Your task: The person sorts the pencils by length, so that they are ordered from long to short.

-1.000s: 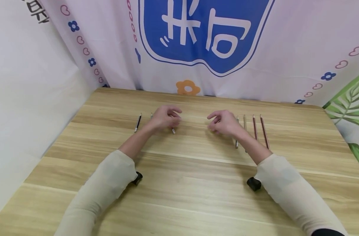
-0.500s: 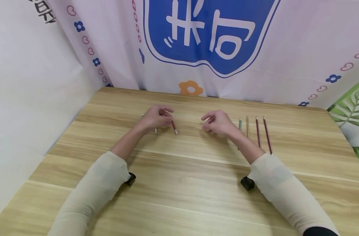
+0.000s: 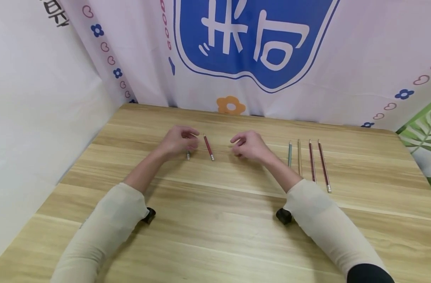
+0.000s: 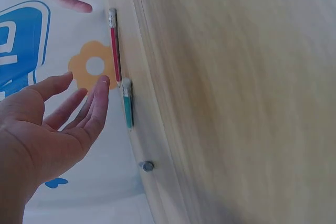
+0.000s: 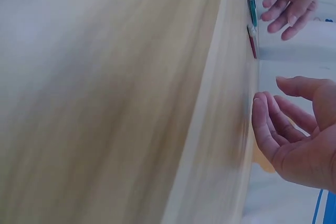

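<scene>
My left hand (image 3: 180,140) hovers over the left part of the wooden table with loosely bent fingers and holds nothing. Partly hidden beneath it in the head view is a green pencil (image 4: 128,107), which the left wrist view shows below the fingertips. Just right of that hand lies a red pencil (image 3: 208,147) with a white eraser end toward me. My right hand (image 3: 250,145), its fingers also loosely bent and bare of any object, hangs between the red pencil and the row on the right. A dark pencil end (image 4: 147,166) shows in the left wrist view.
At right lie a teal pencil (image 3: 290,153), a tan pencil (image 3: 299,157) and two dark red pencils (image 3: 312,161), side by side. A printed curtain (image 3: 148,70) hangs along the back edge of the wooden table (image 3: 215,220).
Both hands have shifted left over the table. The left hand has uncovered the red pencil and now covers the pencils left of it. No pencil has visibly been picked up.
</scene>
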